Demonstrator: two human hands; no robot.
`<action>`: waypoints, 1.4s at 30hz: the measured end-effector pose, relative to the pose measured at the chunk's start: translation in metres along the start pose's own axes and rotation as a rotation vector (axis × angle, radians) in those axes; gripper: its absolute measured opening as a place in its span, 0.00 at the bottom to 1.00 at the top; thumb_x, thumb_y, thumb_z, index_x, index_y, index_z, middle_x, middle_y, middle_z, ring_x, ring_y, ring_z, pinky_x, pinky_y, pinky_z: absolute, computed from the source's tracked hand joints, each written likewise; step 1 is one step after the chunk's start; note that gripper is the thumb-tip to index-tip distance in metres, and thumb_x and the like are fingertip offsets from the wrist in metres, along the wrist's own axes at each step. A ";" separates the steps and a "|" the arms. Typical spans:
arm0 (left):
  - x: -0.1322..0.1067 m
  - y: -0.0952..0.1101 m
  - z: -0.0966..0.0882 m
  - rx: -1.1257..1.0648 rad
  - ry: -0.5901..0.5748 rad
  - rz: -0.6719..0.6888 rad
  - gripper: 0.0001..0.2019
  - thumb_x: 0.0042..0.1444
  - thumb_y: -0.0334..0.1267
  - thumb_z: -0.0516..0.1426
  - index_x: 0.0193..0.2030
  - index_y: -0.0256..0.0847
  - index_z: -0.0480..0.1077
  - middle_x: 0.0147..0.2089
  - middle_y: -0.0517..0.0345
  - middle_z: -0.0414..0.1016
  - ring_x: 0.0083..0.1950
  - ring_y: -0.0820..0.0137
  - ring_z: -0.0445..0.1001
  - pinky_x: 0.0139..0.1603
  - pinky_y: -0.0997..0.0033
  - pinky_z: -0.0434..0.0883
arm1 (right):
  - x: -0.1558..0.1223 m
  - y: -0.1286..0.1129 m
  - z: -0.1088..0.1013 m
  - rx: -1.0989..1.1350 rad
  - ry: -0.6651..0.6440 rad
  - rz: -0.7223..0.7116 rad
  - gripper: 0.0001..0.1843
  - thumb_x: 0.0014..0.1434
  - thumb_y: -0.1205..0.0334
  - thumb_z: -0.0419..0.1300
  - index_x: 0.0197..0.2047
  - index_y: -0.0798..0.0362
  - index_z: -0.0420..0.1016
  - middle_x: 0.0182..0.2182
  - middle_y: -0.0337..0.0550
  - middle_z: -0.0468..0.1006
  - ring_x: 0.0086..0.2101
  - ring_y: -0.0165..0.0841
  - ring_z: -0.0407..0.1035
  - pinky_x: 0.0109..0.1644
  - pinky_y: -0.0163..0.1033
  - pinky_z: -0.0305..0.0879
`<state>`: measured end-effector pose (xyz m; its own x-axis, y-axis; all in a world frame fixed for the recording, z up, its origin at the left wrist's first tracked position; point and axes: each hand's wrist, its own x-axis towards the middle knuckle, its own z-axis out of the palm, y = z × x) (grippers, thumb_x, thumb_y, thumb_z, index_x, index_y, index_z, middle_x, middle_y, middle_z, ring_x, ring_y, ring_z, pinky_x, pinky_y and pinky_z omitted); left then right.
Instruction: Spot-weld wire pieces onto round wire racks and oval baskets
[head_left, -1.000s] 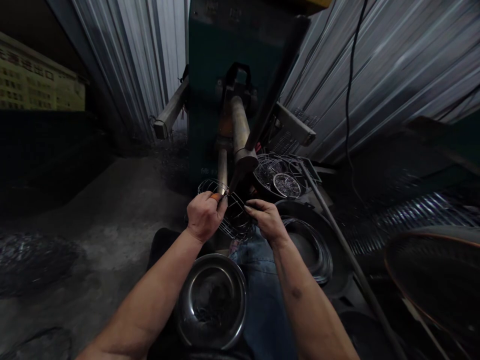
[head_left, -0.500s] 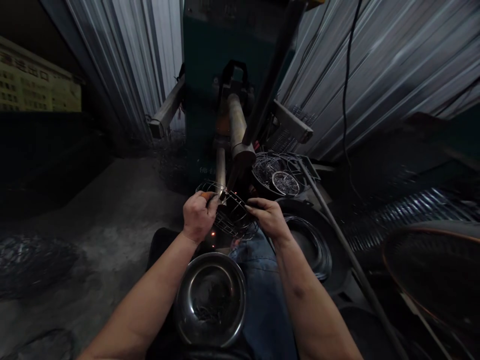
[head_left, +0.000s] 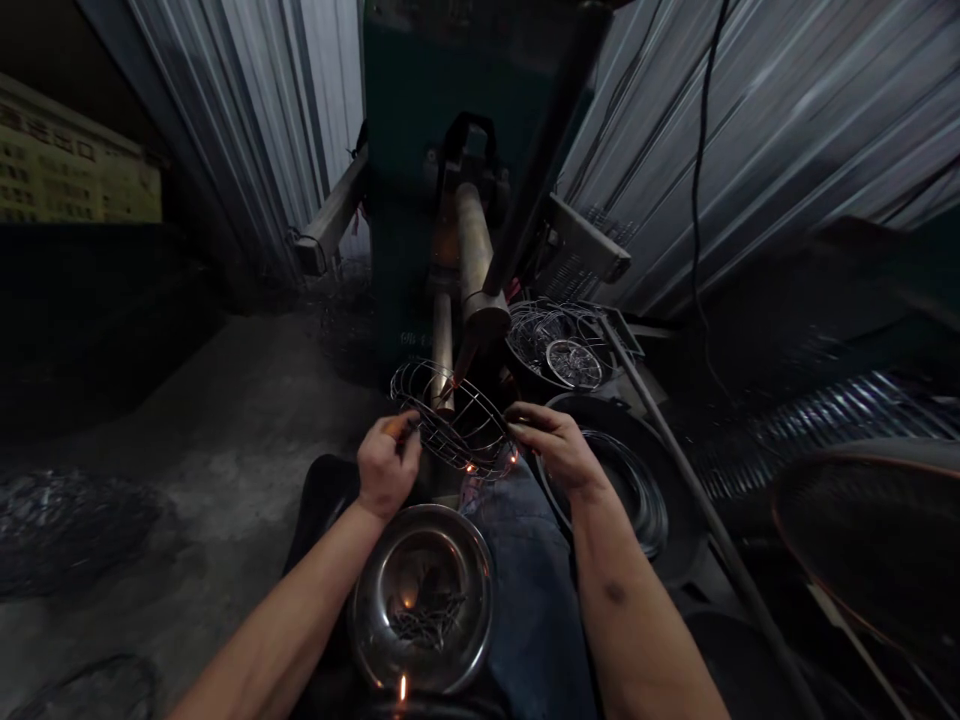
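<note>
Your left hand (head_left: 388, 465) is curled shut around an orange-handled tool (head_left: 392, 427); your right hand (head_left: 559, 447) pinches the wire basket (head_left: 450, 425).

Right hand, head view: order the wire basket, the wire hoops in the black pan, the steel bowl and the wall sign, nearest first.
From the right hand:
1. wire basket: at its fingertips, to its left.
2. wire hoops: just right and below.
3. steel bowl: lower left.
4. wall sign: far left, beyond the machine.
</note>
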<state>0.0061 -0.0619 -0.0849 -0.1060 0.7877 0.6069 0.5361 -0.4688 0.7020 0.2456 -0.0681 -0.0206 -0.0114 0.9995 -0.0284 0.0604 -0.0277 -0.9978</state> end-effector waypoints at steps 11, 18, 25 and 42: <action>-0.029 -0.017 0.040 0.466 -0.056 0.312 0.29 0.51 0.47 0.62 0.59 0.38 0.70 0.52 0.41 0.70 0.56 0.51 0.66 0.55 0.55 0.61 | -0.018 0.048 -0.009 0.051 0.120 0.051 0.16 0.34 0.56 0.73 0.28 0.53 0.83 0.25 0.42 0.80 0.28 0.33 0.70 0.37 0.40 0.66; -0.021 -0.021 0.038 0.294 0.011 0.304 0.27 0.50 0.44 0.63 0.57 0.38 0.70 0.52 0.44 0.71 0.54 0.54 0.69 0.55 0.57 0.65 | -0.021 0.016 0.009 0.026 0.128 -0.059 0.09 0.40 0.58 0.70 0.27 0.52 0.83 0.26 0.40 0.80 0.29 0.33 0.70 0.38 0.40 0.67; -0.015 -0.023 0.041 0.243 0.001 0.251 0.34 0.46 0.41 0.64 0.61 0.35 0.64 0.52 0.42 0.72 0.52 0.55 0.72 0.53 0.58 0.69 | -0.004 0.015 0.021 0.025 0.192 -0.074 0.10 0.40 0.58 0.70 0.29 0.52 0.83 0.26 0.40 0.80 0.30 0.33 0.70 0.39 0.40 0.65; -0.012 -0.021 0.040 0.033 -0.037 0.089 0.30 0.49 0.40 0.63 0.59 0.37 0.65 0.53 0.45 0.71 0.53 0.59 0.72 0.56 0.60 0.70 | 0.001 -0.005 0.032 0.112 0.198 -0.006 0.12 0.36 0.59 0.72 0.27 0.53 0.82 0.24 0.40 0.78 0.26 0.32 0.69 0.34 0.39 0.66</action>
<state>0.0296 -0.0457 -0.1217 -0.0260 0.7581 0.6517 0.5696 -0.5245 0.6329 0.2130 -0.0674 -0.0181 0.1850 0.9825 -0.0207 -0.0504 -0.0115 -0.9987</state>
